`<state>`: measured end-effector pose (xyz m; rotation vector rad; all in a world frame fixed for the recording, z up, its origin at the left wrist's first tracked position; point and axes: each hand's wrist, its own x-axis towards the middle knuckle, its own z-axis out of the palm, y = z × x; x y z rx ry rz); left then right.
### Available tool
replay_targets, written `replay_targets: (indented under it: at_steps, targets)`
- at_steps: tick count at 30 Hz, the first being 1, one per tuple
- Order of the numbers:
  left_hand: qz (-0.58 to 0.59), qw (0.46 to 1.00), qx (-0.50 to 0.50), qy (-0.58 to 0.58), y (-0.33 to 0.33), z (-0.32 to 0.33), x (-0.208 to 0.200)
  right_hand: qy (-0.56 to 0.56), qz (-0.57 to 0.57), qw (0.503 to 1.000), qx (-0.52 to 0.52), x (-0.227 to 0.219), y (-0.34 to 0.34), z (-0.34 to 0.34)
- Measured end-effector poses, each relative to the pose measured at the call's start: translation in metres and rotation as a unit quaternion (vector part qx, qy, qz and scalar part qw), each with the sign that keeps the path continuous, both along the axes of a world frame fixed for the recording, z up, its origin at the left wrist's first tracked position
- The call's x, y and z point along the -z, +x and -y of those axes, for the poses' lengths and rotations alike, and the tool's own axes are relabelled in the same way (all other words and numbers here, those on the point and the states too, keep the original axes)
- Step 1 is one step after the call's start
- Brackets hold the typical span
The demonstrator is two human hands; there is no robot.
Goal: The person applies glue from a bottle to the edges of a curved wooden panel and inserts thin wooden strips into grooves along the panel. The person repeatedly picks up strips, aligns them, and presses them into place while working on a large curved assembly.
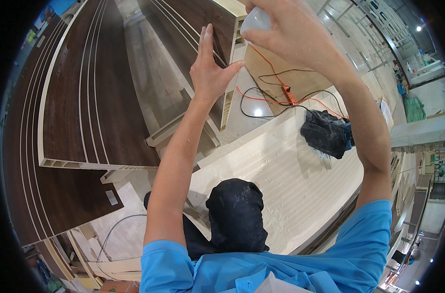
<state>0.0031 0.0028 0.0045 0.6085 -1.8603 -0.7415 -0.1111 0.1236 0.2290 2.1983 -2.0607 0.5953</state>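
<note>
Two bare hands reach past the black-clad knee (235,215): the left hand (208,75), fingers straight and thumb splayed wide, grips nothing and seems to rest on the striped dark panel (222,18), whose pale end faces right. Slightly farther out, the right hand (293,34) curls partway round a translucent white container (255,21), which appears just beside that end; this looks like applying something along the edge, calling for a steady left palm and a controlled right wrist.
</note>
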Motion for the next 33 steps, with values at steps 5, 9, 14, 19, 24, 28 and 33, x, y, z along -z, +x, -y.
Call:
replay_targets:
  at_steps: [5, 9, 14, 19, 24, 28, 33]
  targets:
    - [0.016, 1.0, -0.011, -0.018, 0.0, 0.001, 0.001, -0.005, 0.0, 1.0, -0.019, 0.002, 0.002, 0.002]
    - [0.004, 1.0, -0.008, -0.021, 0.0, 0.001, 0.002, 0.034, -0.01, 0.999, 0.028, -0.001, 0.004, 0.001]
    - [0.014, 1.0, -0.014, -0.021, -0.001, 0.001, 0.001, 0.038, 0.0, 0.999, 0.026, 0.0, 0.003, 0.002]
    - [-0.004, 1.0, 0.0, -0.004, -0.001, -0.001, 0.0, -0.05, 0.029, 0.998, 0.006, 0.015, -0.012, -0.006]
    - [0.02, 1.0, -0.016, -0.007, 0.0, -0.001, -0.003, -0.086, 0.108, 0.986, 0.098, 0.054, -0.039, -0.042]
    - [0.013, 0.999, 0.005, 0.035, 0.004, -0.002, -0.006, -0.135, 0.359, 0.913, 0.135, 0.121, -0.055, -0.089]
    - [0.01, 0.995, 0.037, 0.09, 0.007, -0.007, -0.012, -0.245, 0.587, 0.755, 0.16, 0.233, -0.059, -0.145]
